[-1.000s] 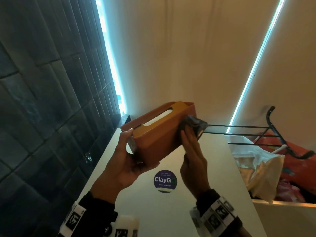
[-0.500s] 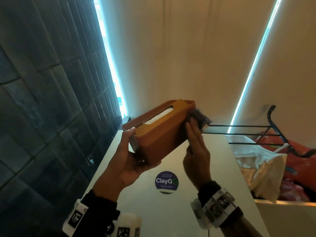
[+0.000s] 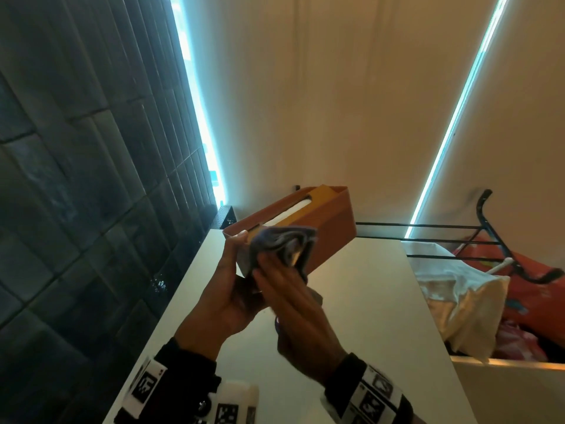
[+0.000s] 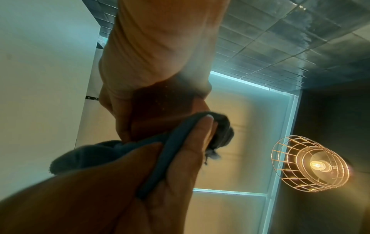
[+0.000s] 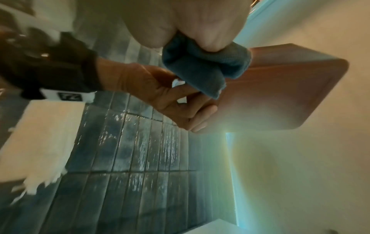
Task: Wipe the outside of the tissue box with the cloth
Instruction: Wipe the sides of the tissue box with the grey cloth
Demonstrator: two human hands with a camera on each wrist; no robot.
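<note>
My left hand (image 3: 226, 289) grips an orange tissue box (image 3: 333, 224) by its near end and holds it tilted above the white table. White tissue shows in the slot on top. My right hand (image 3: 293, 301) holds a bunched grey-blue cloth (image 3: 281, 243) and presses it against the box's near end, right beside my left thumb. In the left wrist view the right thumb pinches the cloth (image 4: 172, 142) against the box (image 4: 160, 110). In the right wrist view the cloth (image 5: 200, 66) sits on the box's side (image 5: 280, 88), with my left hand's fingers (image 5: 180, 107) curled under the box.
The white table (image 3: 351, 316) lies below the hands. A dark tiled wall (image 3: 76, 179) runs close along its left edge. At the right stand a black wire rack (image 3: 458, 228), a white bag (image 3: 458, 295) and red items. A wire-cage lamp (image 4: 310, 163) hangs overhead.
My right hand slid the cloth along the box's side from its far end to the near end, up against my left hand. The left hand kept its grip on the box.
</note>
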